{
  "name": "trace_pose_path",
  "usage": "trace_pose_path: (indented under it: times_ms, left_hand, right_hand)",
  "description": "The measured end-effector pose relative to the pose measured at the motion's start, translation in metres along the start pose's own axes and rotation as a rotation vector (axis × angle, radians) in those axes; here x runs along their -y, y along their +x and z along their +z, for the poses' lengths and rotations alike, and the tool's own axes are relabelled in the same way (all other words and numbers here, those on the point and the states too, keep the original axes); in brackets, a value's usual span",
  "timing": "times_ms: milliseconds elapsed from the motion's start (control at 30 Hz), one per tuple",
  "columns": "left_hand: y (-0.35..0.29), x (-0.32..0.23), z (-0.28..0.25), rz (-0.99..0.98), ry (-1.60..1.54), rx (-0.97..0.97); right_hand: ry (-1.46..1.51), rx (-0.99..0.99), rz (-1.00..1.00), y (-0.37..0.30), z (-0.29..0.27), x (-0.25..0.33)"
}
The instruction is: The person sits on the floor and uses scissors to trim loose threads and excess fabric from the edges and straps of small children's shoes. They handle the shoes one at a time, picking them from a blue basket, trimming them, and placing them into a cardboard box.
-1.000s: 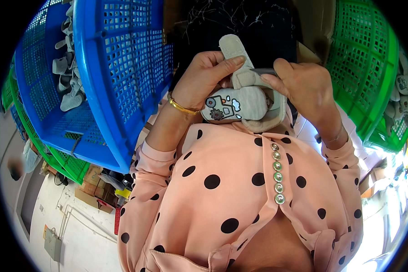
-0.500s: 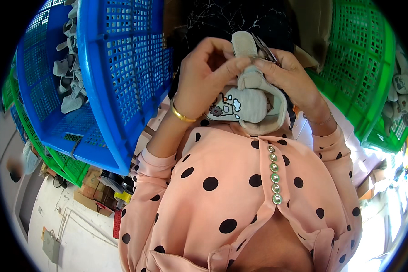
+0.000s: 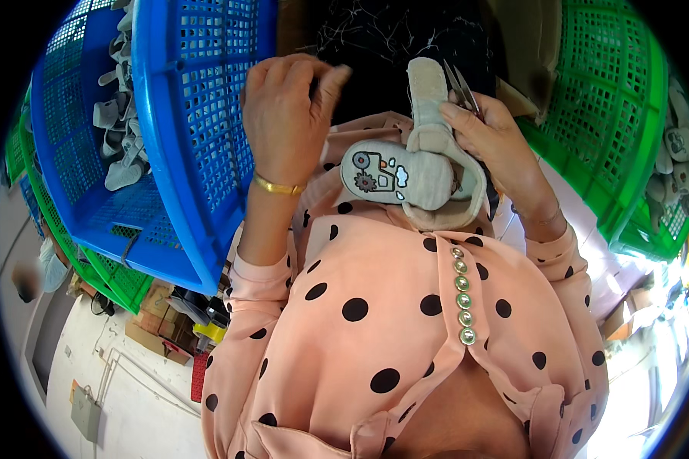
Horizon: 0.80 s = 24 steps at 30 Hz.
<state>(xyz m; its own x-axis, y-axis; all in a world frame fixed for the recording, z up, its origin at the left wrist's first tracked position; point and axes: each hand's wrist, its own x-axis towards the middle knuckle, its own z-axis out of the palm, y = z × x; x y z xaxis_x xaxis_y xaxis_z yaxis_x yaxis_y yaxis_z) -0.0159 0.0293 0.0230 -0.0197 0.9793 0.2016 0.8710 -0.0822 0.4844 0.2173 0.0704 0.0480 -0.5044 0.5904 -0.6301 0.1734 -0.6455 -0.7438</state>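
A small light-grey shoe (image 3: pixel 430 182) with a cartoon vehicle picture on it lies against my front, its long strap (image 3: pixel 427 80) standing up. My right hand (image 3: pixel 501 141) grips the shoe at the base of the strap, thumb on top. A pair of metal scissors (image 3: pixel 464 90) is held in that same hand, blades pointing away from me. To the left, apart from the shoe and close to the blue basket's wall, is my left hand (image 3: pixel 285 115), fingers curled and thumb near the index finger. Anything pinched there is too small to make out.
A blue plastic basket (image 3: pixel 207 115) with several grey shoes (image 3: pixel 122 145) stands at my left. On the right is a green basket (image 3: pixel 605 99), with more shoes (image 3: pixel 680 145) beyond it. Loose pale threads (image 3: pixel 375 30) lie on dark cloth ahead.
My left hand has let go of the shoe and moved left toward the blue basket. My right hand still holds the shoe and scissors; the strap now stands more exposed.
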Motion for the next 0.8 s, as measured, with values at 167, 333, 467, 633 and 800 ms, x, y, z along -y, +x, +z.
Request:
trace_pose_path:
  times_ms: [167, 333, 467, 633, 800]
  left_hand:
    - [-0.005, -0.043, -0.008, 0.021, -0.371, 0.161]
    - [-0.013, -0.025, 0.007, -0.152, -0.487, 0.106]
    - [0.0, -0.006, 0.006, -0.049, -0.01, -0.059]
    - [-0.004, -0.042, -0.011, -0.035, -0.487, 0.305]
    - [-0.004, -0.033, 0.001, -0.204, -0.457, 0.247]
  right_hand:
    - [-0.129, 0.025, -0.076, 0.002, -0.003, -0.003]
    - [-0.165, -0.024, -0.138, -0.004, 0.0, 0.001]
    - [-0.179, -0.061, -0.159, -0.005, -0.002, -0.005]
    - [-0.348, -0.077, -0.264, -0.005, -0.001, -0.006]
    - [-0.375, -0.098, -0.297, -0.005, -0.003, -0.01]
